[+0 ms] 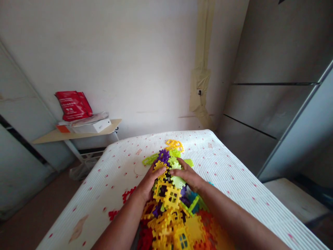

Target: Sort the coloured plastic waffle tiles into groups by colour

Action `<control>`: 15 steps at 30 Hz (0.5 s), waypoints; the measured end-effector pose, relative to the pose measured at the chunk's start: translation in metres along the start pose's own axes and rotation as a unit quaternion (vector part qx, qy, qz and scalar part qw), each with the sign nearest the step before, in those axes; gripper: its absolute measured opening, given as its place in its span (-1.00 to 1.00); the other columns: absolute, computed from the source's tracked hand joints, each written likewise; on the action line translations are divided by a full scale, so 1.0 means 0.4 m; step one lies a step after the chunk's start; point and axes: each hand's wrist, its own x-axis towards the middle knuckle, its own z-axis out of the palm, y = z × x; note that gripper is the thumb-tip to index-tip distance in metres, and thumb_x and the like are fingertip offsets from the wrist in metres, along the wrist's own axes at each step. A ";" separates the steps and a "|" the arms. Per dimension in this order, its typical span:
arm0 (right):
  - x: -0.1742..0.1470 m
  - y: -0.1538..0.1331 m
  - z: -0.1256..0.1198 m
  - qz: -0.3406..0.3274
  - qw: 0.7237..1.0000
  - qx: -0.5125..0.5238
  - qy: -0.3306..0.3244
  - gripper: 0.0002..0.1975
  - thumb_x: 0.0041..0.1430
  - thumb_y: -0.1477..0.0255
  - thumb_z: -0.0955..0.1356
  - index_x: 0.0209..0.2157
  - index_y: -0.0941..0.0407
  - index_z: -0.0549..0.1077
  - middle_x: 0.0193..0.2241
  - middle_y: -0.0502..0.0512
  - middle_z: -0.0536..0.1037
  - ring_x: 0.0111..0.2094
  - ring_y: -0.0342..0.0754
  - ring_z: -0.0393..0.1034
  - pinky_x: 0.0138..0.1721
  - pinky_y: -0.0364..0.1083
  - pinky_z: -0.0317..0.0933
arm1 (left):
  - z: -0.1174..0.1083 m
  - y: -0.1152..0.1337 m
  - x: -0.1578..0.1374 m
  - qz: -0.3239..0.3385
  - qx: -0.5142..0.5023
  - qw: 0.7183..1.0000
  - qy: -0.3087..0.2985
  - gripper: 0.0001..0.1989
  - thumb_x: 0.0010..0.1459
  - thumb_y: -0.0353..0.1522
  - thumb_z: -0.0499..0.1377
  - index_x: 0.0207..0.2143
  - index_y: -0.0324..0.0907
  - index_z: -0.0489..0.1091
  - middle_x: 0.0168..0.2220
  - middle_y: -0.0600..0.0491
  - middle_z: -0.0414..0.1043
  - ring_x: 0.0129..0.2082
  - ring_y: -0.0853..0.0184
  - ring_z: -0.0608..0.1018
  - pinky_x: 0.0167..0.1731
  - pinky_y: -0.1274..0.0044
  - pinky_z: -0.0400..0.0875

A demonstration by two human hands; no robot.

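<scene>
Both hands are at a cluster of toothed plastic building tiles in the middle of the table. My left hand closes on a yellow building tile, its thumb on top. Opposite it, my right hand grips a light green building tile, thumb pressed on its edge. A purple building tile stands just beyond the fingers. Nearer me is a yellow window tile. The hands hide how these tiles are joined.
A heap of yellow building tiles lies at the near table edge. Red tiles are left of it. Yellow ring-like pieces lie beyond the hands on the white spotted tablecloth. A side shelf holds a red bag.
</scene>
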 end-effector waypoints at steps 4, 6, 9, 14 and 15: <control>-0.018 -0.032 0.023 -0.050 0.998 0.021 -0.039 -0.18 -0.26 0.34 0.51 0.11 0.06 0.22 -0.11 0.10 0.49 -0.14 0.06 0.41 -0.07 0.01 0.27 | -0.008 0.036 -0.034 0.016 -0.079 0.997 -0.016 -0.45 -0.03 -0.27 0.21 0.06 -0.15 0.29 -0.23 -0.06 0.55 -0.22 0.07 0.57 -0.28 0.31 0.45; -0.029 -0.047 0.032 -0.069 0.995 0.020 -0.062 -0.22 -0.27 0.35 0.51 0.07 0.05 0.25 -0.16 0.05 0.50 -0.18 0.04 0.41 -0.11 0.01 0.28 | -0.022 0.046 -0.046 0.025 -0.075 0.997 -0.007 -0.50 -0.02 -0.28 0.21 0.03 -0.15 0.33 -0.24 -0.05 0.56 -0.23 0.09 0.58 -0.28 0.33 0.46; -0.047 -0.064 0.044 -0.106 0.991 -0.018 -0.084 -0.33 -0.28 0.38 0.51 -0.03 0.03 0.32 -0.17 0.01 0.47 -0.19 -0.01 0.38 -0.12 -0.03 0.26 | -0.048 0.053 -0.065 0.032 -0.059 0.998 0.020 -0.56 -0.01 -0.25 0.22 -0.04 -0.13 0.38 -0.27 0.00 0.57 -0.26 0.14 0.58 -0.30 0.37 0.47; -0.070 -0.067 0.068 -0.168 0.973 -0.120 -0.103 -0.42 -0.28 0.46 0.50 -0.12 0.07 0.36 -0.18 0.01 0.40 -0.16 -0.04 0.32 -0.09 -0.02 0.23 | -0.077 0.053 -0.109 0.080 -0.045 0.993 0.080 -0.68 -0.04 -0.28 0.26 -0.17 -0.13 0.42 -0.30 0.06 0.56 -0.29 0.26 0.58 -0.32 0.50 0.45; -0.073 -0.063 0.074 -0.193 0.965 -0.139 -0.109 -0.42 -0.29 0.48 0.50 -0.12 0.06 0.36 -0.17 0.01 0.40 -0.14 -0.04 0.31 -0.07 -0.01 0.21 | -0.081 0.052 -0.118 0.084 -0.045 0.992 0.088 -0.70 -0.05 -0.29 0.27 -0.21 -0.13 0.42 -0.31 0.07 0.56 -0.29 0.28 0.58 -0.32 0.52 0.44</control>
